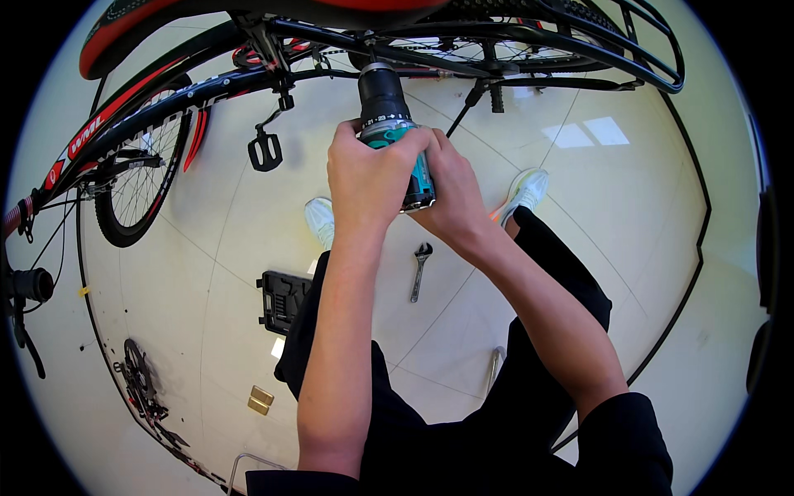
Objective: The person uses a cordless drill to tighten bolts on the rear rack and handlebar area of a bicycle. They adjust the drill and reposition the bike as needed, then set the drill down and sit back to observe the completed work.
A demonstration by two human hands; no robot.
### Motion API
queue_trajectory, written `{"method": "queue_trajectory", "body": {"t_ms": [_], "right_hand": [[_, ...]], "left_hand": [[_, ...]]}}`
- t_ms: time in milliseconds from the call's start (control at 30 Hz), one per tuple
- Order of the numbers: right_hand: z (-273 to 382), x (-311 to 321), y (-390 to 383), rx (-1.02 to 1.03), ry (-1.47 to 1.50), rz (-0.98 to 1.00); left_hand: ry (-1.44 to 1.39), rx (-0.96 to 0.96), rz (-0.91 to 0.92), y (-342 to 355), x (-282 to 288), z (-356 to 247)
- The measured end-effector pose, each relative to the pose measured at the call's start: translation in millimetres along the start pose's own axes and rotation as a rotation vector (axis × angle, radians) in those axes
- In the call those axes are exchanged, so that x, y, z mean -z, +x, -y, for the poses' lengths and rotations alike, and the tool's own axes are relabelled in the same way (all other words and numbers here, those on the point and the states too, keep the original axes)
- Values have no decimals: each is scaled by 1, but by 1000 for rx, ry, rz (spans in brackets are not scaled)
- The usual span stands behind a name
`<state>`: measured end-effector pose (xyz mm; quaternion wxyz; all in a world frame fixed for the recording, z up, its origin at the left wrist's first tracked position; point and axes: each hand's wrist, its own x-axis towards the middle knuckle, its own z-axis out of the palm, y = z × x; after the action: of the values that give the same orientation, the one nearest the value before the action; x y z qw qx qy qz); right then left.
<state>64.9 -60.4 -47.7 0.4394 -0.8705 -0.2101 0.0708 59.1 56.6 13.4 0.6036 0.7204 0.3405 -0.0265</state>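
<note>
Left hand [364, 178] and right hand [451, 190] clamped on drill [395, 136], wrench [420, 269] on floor

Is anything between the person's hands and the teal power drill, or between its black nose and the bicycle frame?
Nothing visible: both the left hand and right hand wrap the teal power drill, whose nose meets the black bicycle frame.

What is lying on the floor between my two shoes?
In the head view, an adjustable wrench lies on the tiled floor between the left shoe and the right shoe, slightly nearer the body than both.
</note>
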Motion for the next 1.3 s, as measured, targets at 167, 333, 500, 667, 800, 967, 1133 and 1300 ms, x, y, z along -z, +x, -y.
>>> {"method": "queue_trajectory", "body": {"t_ms": [167, 333, 500, 667, 800, 967, 1133, 1300], "right_hand": [[1, 0, 0, 32, -54, -31], [8, 2, 0, -42, -140, -30], [6, -3, -2, 60, -160, -135], [6, -2, -4, 14, -137, -134], [4, -2, -4, -31, -169, -114], [3, 0, -3, -16, -165, -111], [2, 2, -3, 5, -145, -111], [5, 1, -2, -1, -114, -96]], "left_hand": [[-85, 66, 95, 0, 8, -2], [-82, 161, 102, -5, 13, -5], [-117, 179, 119, -4, 18, -3], [-111, 173, 139, -9, 20, -5], [-157, 172, 115, -11, 19, -2], [-201, 162, 115, -13, 19, -2], [-219, 169, 115, -13, 17, -3], [-222, 182, 119, -10, 19, -4]]}}
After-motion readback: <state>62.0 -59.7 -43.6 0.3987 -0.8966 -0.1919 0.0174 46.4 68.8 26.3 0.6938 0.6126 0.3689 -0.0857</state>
